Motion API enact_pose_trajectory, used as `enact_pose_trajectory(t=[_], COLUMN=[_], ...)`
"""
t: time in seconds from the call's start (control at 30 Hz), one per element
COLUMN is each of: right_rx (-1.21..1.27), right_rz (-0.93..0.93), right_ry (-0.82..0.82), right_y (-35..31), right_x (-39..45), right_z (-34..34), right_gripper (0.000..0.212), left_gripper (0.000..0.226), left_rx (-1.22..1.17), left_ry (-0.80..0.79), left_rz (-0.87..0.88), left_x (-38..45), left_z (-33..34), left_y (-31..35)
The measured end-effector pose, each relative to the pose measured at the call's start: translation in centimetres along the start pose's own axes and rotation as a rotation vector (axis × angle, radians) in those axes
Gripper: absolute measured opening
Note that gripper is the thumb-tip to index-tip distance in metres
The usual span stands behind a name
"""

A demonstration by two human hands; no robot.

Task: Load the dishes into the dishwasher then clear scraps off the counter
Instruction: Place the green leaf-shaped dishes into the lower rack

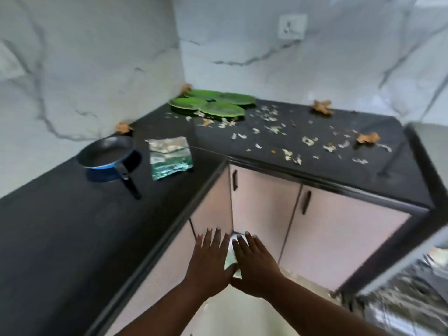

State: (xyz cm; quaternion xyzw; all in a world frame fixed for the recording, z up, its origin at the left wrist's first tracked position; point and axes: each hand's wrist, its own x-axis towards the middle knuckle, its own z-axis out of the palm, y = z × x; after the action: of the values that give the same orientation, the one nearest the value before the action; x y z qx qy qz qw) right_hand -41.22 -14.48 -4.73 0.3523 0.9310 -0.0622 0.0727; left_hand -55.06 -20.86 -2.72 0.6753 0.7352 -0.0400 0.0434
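A: Both hands are hanging out in front, fingers straight and spread, the left hand [210, 257] and the right hand [253, 261] grasping nothing, down by the pale cabinet doors [264, 204].

B: And the dishes are sitting well away: four green plates [213, 104] overlapping in the far corner of the table [48, 229], the pan [109, 154] nearer on the left.

A: The dishwasher rack [409, 297] is showing only blurred at the lower right, so I am guessing at its layout.

B: What is worrying me are the scraps [271, 129] lying just beside the plates. Lifting the plates carelessly is likely sweeping bits onto the floor.

A: And the pan's handle [129, 184] is pointing toward the edge; a passing sleeve could be knocking it off.
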Motion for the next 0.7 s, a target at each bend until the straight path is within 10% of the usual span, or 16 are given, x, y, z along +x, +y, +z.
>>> enact_pose_trajectory(t=[0.3,0.7], right_rx=[-0.026,-0.032], right_rz=[-0.102,-0.086], right_ry=[0.126,0.107], right_y=[-2.7,10.2], right_x=[6.5,14.2], right_z=[-6.3,-11.3], right_gripper=[0.079,0.084], left_gripper=[0.092,0.078], left_rx=[0.026,-0.147], left_ry=[0.132,0.137], left_rz=[-0.247,-0.281], left_x=[1.2,15.4], left_z=[-3.8,-6.7], left_y=[-5.2,-1.7])
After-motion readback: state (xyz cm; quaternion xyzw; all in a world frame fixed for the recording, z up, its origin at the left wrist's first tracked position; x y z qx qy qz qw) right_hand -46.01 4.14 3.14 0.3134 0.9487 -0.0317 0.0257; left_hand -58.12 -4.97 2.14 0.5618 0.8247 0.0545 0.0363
